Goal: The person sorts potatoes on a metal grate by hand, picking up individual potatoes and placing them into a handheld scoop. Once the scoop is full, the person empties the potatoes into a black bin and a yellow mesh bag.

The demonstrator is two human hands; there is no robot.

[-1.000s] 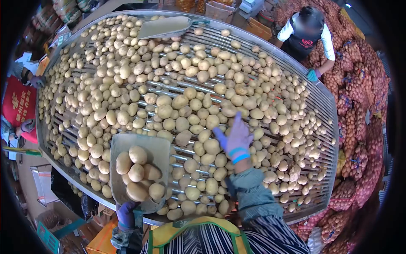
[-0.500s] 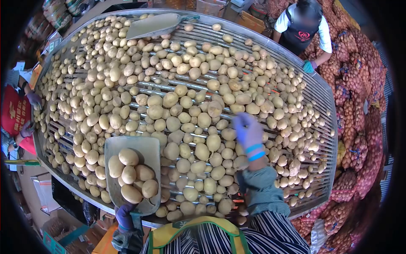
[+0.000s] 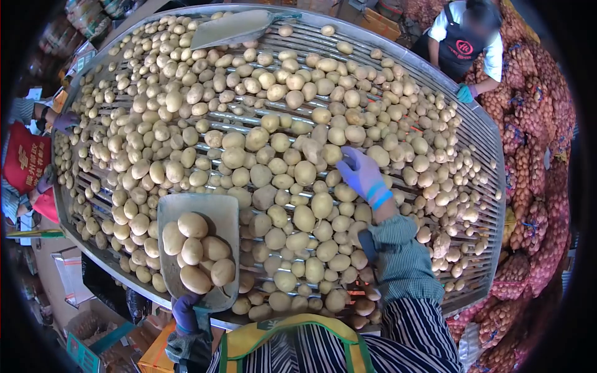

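My left hand (image 3: 185, 314), in a purple glove, is closed round the handle of a pale scoop (image 3: 168, 276) at the near left. Several potatoes (image 3: 193, 251) lie in the scoop, which rests low over the slatted metal table. Right of the middle, my right hand (image 3: 362, 175), also gloved in purple with a blue band at the wrist, reaches over the loose potatoes (image 3: 304, 219). Its thumb and fingers are apart, close beside a potato (image 3: 332, 154); I see nothing held in them.
A second scoop (image 3: 233, 29) lies at the table's far edge. Metal rims (image 3: 497, 205) border the slatted table. One person (image 3: 463, 46) stands at the far right, another (image 3: 28, 158) at the left. Red net sacks (image 3: 538, 186) are piled on the right; boxes (image 3: 158, 351) stand at the near left.
My right hand has moved slightly up over the potatoes, its fingers now apart and pointing left. The filled scoop stays in my left hand. The whole view has shifted slightly.
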